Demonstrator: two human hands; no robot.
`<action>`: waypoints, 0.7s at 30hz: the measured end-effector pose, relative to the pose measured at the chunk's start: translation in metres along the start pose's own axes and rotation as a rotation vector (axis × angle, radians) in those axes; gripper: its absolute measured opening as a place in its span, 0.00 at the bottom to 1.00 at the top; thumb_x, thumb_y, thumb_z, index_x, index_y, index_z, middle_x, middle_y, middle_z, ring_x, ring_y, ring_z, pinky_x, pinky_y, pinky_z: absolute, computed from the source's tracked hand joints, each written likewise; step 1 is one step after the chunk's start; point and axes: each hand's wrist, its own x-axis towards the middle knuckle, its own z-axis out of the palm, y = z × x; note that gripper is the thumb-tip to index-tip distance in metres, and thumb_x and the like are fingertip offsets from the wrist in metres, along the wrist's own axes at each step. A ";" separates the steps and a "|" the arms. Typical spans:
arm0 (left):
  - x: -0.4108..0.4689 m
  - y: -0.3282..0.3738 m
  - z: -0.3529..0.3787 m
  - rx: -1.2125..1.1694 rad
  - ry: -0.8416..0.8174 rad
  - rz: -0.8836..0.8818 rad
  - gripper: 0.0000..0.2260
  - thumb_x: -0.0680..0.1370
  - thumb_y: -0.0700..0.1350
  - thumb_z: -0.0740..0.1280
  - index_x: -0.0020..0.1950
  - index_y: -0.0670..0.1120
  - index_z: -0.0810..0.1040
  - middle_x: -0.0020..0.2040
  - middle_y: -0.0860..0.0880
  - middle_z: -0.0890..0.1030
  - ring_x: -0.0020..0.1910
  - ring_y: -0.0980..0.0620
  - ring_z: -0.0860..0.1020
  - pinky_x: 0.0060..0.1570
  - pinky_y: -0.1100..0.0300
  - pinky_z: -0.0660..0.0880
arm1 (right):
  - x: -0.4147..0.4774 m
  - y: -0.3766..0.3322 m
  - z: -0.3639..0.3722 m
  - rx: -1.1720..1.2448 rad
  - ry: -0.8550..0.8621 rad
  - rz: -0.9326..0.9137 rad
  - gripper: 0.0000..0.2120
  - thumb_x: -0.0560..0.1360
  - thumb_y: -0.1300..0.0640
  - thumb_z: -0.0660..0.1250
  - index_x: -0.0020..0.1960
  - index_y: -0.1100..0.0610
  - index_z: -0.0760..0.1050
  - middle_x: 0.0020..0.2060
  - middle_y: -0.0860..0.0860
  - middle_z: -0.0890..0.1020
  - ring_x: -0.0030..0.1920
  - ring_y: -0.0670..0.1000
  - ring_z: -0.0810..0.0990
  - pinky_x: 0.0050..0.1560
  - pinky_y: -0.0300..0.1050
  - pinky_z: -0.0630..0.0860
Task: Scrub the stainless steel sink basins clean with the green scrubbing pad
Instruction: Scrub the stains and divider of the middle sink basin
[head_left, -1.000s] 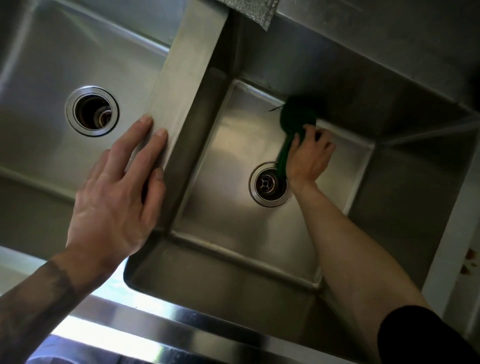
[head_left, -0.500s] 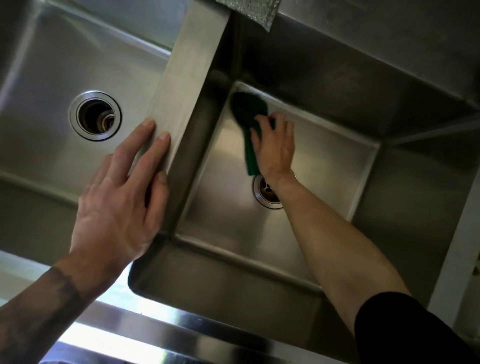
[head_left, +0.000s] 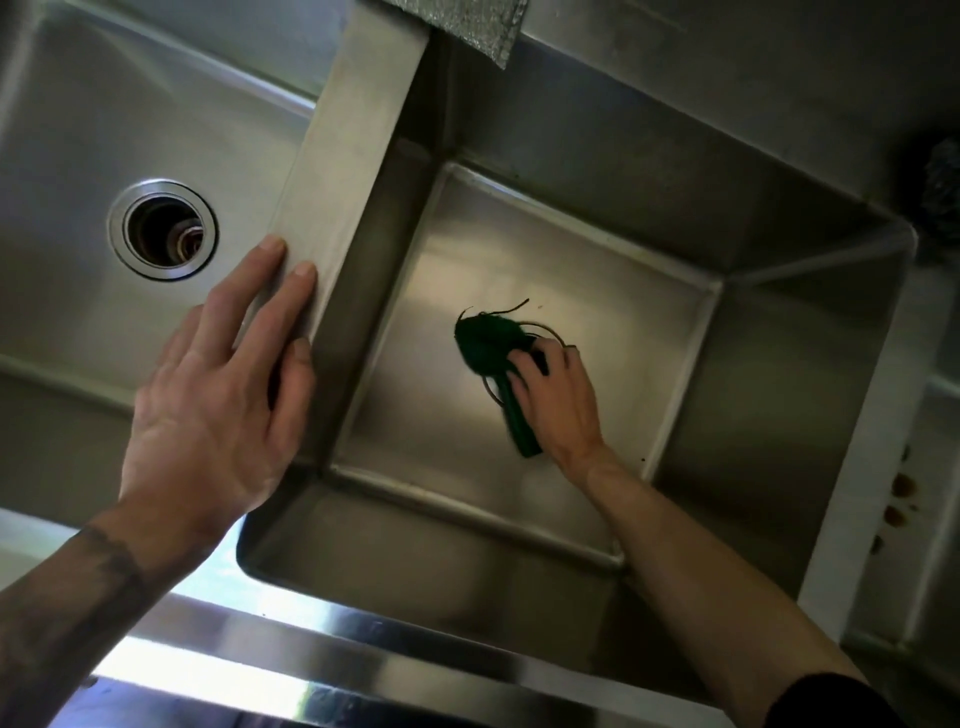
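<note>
Stainless steel fills nearly the whole view: two sink basins side by side, split by a flat divider (head_left: 358, 156) that runs from the far edge down toward the near left. Only part of the left basin (head_left: 78, 130) shows, its open drain (head_left: 162, 228) set well clear of the walls. By contrast, the right basin (head_left: 649, 322) is deep and square, with steep walls on all four sides and a bare floor all around the middle; its far right corner and right wall lie in shadow. Along the near edge runs a bright rim (head_left: 311, 654) of the counter, partly washed out by glare. At the far edge a grey textured sheet (head_left: 467, 26) hangs over the back wall, cut off by the frame, and a dark object at the far right is too dim to identify. Some brown spots mark the pale ledge at the right. The left hand (head_left: 218, 410) lies flat and open on the divider, fingers spread, thumb dropping over the edge into the right basin, holding nothing. The right hand (head_left: 556, 395) reaches down to the floor of the right basin, its grip closed over the green scrubbing pad (head_left: 488, 343), which is pressed onto the floor right over that basin's drain; only a thin arc of the drain ring shows beside the pad. A loose thread curls from the pad's far end. The right forearm crosses the near wall, and a black sleeve (head_left: 831, 701) is cut off at the near right corner.
</note>
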 end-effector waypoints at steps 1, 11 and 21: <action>0.000 -0.001 0.000 0.001 0.001 0.003 0.22 0.89 0.48 0.55 0.83 0.46 0.66 0.84 0.47 0.64 0.70 0.34 0.77 0.63 0.36 0.78 | 0.004 0.005 -0.002 -0.016 0.014 0.035 0.14 0.78 0.60 0.73 0.63 0.60 0.81 0.60 0.62 0.80 0.52 0.63 0.78 0.45 0.53 0.80; -0.001 -0.006 0.004 0.000 -0.052 -0.009 0.24 0.89 0.51 0.51 0.85 0.48 0.63 0.85 0.48 0.61 0.78 0.39 0.69 0.68 0.37 0.76 | -0.058 -0.056 0.009 0.105 -0.093 0.085 0.20 0.73 0.58 0.78 0.63 0.57 0.79 0.59 0.61 0.78 0.54 0.60 0.80 0.47 0.50 0.84; 0.000 0.000 0.003 0.003 -0.029 0.008 0.22 0.89 0.49 0.54 0.84 0.46 0.65 0.84 0.45 0.63 0.72 0.35 0.74 0.60 0.36 0.80 | 0.035 0.007 -0.003 0.057 0.155 0.432 0.15 0.82 0.51 0.61 0.67 0.53 0.74 0.61 0.53 0.74 0.56 0.50 0.74 0.49 0.47 0.76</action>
